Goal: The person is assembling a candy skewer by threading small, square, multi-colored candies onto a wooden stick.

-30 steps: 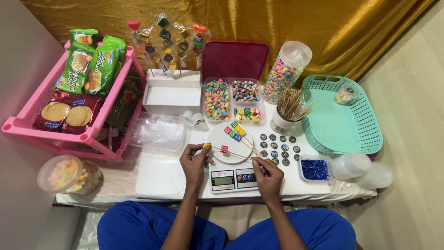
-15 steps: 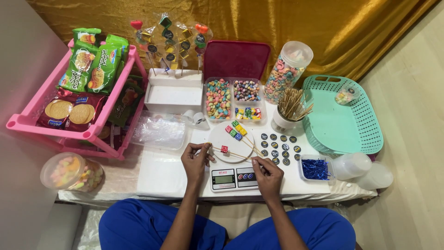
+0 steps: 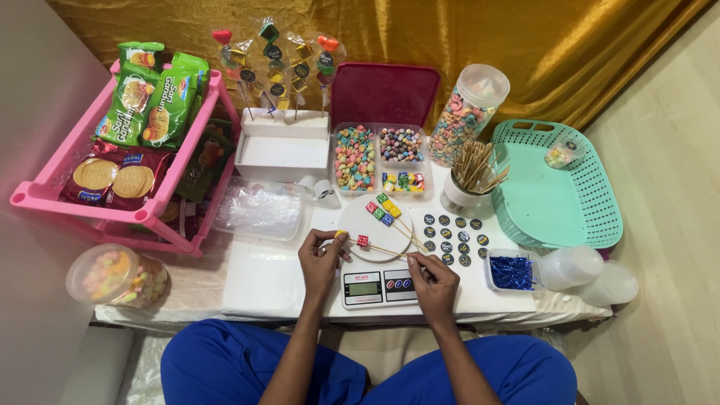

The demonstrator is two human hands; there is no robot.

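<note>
My right hand [image 3: 433, 283] pinches the near end of a thin wooden skewer [image 3: 386, 250] that lies across the round white pan of a small kitchen scale [image 3: 379, 288]. A red candy cube [image 3: 363, 241] sits threaded on this skewer. My left hand [image 3: 320, 258] holds a small yellow candy [image 3: 341, 235] at the skewer's far tip. Two other skewers with coloured candy cubes [image 3: 383, 211] rest on the pan beyond.
A divided clear tray of candies [image 3: 379, 156], a cup of skewers [image 3: 470, 180], round dark stickers [image 3: 452, 231], a box of blue ties [image 3: 511, 271], a teal basket [image 3: 556, 186], a white stand with wrapped candy sticks [image 3: 279, 146], a pink snack rack [image 3: 112, 157], a candy jar [image 3: 115, 275].
My left hand has shifted slightly along the skewer tip with the yellow candy. The right hand stays at the skewer's near end.
</note>
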